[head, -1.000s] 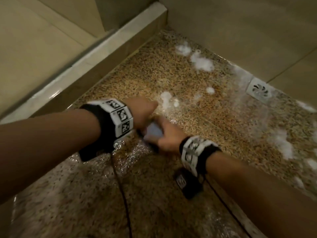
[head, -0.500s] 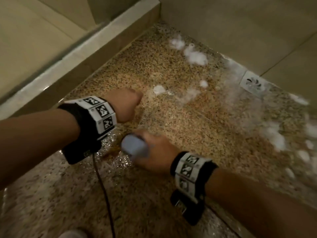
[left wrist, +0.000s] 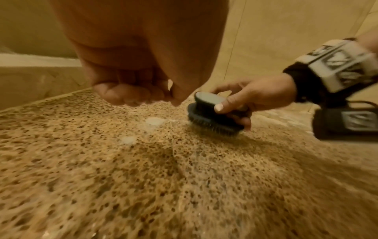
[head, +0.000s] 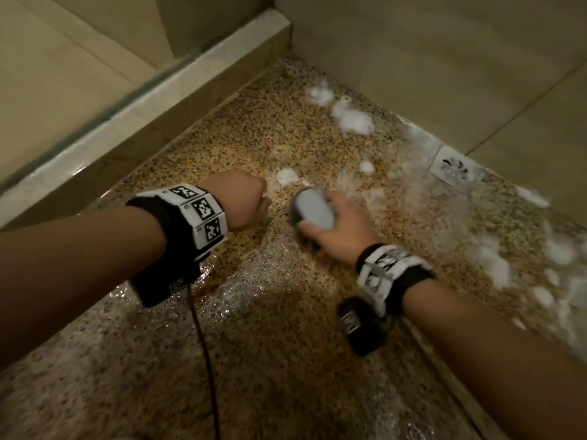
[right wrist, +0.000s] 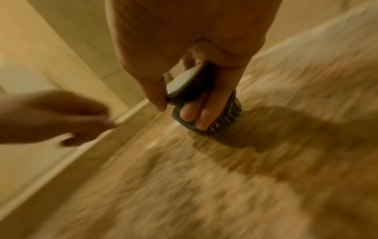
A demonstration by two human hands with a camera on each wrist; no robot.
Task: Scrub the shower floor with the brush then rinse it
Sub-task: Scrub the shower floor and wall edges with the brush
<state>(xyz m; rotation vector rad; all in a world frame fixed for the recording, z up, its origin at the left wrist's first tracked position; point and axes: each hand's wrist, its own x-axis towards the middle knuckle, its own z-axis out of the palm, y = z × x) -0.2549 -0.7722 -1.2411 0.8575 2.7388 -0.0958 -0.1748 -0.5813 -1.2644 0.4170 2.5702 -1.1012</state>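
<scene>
A round dark scrub brush with a pale grey top (head: pixel 313 208) (left wrist: pixel 212 113) (right wrist: pixel 196 103) stands bristles-down on the wet speckled shower floor (head: pixel 254 344) (left wrist: pixel 184 177). My right hand (head: pixel 333 227) (left wrist: pixel 245 100) (right wrist: pixel 184 90) grips it from above, thumb on one side and fingers curled under its handle. My left hand (head: pixel 244 201) (left wrist: pixel 135 90) hovers just left of the brush with its fingers curled into a fist, holding nothing. The right wrist view is blurred by motion.
White foam patches (head: pixel 349 119) lie near the far wall and along the right side (head: pixel 495 262). A square floor drain (head: pixel 454 166) sits by the right wall. A raised stone curb (head: pixel 158 100) runs along the left. A cable (head: pixel 206 360) hangs from my left wrist.
My right hand has pushed the brush forward and to the right across the floor, away from me. The left hand stayed fisted beside it.
</scene>
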